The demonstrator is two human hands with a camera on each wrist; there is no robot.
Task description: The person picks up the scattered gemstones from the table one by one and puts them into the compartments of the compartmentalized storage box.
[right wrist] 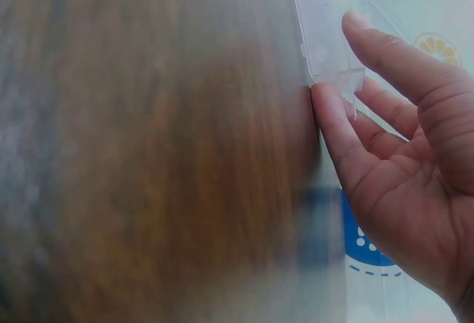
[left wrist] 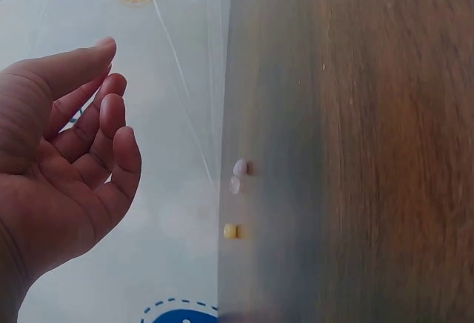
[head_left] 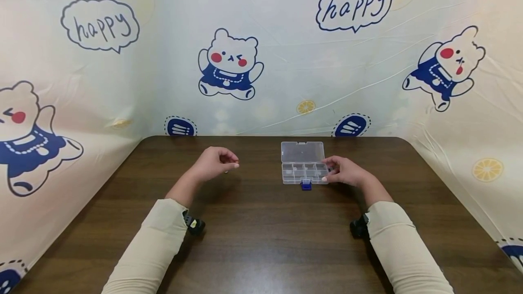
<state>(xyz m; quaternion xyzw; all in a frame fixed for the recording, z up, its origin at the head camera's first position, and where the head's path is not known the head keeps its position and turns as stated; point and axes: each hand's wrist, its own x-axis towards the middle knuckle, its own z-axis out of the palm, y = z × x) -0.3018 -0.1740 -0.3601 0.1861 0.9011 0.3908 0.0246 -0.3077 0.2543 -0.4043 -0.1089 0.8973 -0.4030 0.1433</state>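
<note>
A clear plastic compartment box [head_left: 304, 178] lies on the table with its lid [head_left: 302, 152] raised back and a blue latch [head_left: 306, 185] at the front. My right hand [head_left: 347, 171] grips its right end, thumb at the front corner and fingers toward the back. The right wrist view shows my fingertips [right wrist: 323, 92] right at the box's edge [right wrist: 315, 34]. Left of the box, my left hand [head_left: 214, 163] is over the table, thumb and forefinger tips close together; I cannot tell whether they pinch something. Near it lie a pale bead [left wrist: 241, 167], a clear bead [left wrist: 235, 185] and a yellow bead [left wrist: 231, 231].
The brown wooden table [head_left: 261, 239] runs back to a printed cloth [head_left: 286, 67] with cartoon bears, which also closes off both sides. Dark wrist cameras sit on both wrists, below the cuffs' ends.
</note>
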